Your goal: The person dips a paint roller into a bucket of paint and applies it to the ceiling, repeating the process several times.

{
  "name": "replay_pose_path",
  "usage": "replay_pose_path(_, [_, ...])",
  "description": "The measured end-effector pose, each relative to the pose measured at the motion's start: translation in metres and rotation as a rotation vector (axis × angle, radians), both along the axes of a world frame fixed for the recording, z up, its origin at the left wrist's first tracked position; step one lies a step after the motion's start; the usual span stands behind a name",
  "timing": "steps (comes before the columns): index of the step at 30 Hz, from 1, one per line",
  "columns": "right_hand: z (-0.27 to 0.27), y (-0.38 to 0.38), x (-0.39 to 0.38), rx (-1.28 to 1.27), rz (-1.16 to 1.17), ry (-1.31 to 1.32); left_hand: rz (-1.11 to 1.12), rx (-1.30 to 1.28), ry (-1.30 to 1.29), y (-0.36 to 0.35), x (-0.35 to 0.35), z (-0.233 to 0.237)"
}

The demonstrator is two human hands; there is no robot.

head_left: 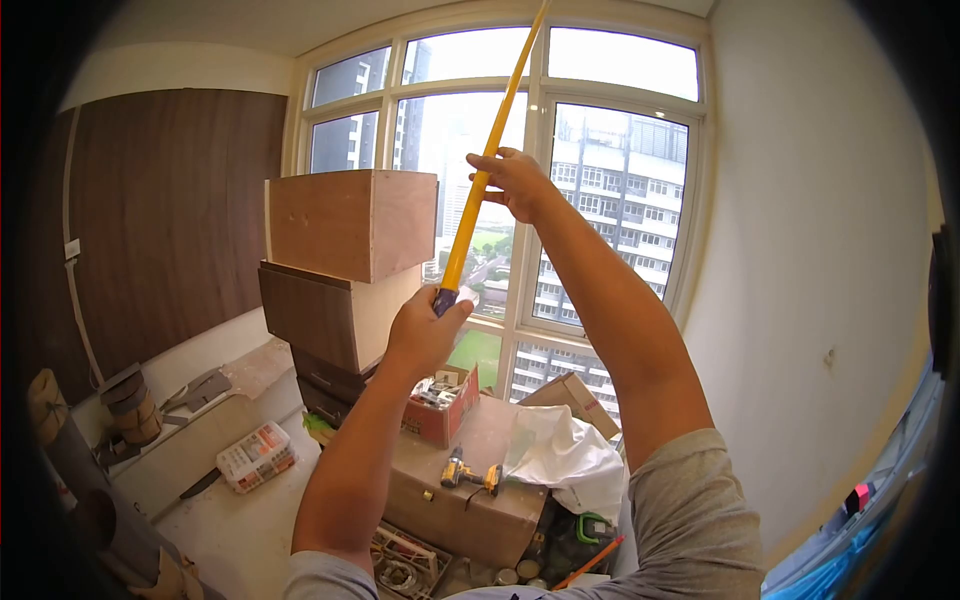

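Both hands are raised and closed around a yellow pole (464,238), which slants up past the window frame (535,90) and out of view. The left hand (428,328) wraps its dark lower end and the right hand (512,182) grips higher up. Stacked wooden boxes (350,225) stand just left of the pole, perhaps clear of it. To the right, open air reaches the wall (810,250).

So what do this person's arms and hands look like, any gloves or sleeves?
The left hand and right hand are bare: no gloves, no watch or ring showing. The forearms are bare too. The left sleeve and right sleeve are short, plain grey cloth, ending above the elbows.
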State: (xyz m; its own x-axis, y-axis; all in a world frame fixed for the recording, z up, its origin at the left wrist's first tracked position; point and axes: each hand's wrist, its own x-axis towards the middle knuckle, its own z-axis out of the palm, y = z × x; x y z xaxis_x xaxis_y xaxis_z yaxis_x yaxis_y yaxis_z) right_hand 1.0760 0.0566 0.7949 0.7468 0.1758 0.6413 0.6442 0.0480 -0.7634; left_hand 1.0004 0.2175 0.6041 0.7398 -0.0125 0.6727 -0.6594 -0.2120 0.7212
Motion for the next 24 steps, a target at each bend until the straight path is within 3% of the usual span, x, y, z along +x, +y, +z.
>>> replay_pose_path(10, [-0.050,0.048,-0.118,-0.285,0.062,-0.038,-0.028,-0.070,0.136,0.065,-0.132,-0.071])
replay_pose_path(18, [-0.090,0.087,-0.212,-0.405,0.102,-0.057,-0.035,-0.107,0.074,0.113,-0.201,-0.144])
replay_pose_path(22, [-0.100,0.101,-0.241,-0.360,0.215,0.026,-0.079,-0.185,0.248,0.127,-0.249,-0.140])
replay_pose_path(24, [-0.099,0.107,-0.251,-0.356,0.232,0.006,-0.082,-0.197,0.191,0.131,-0.260,-0.142])
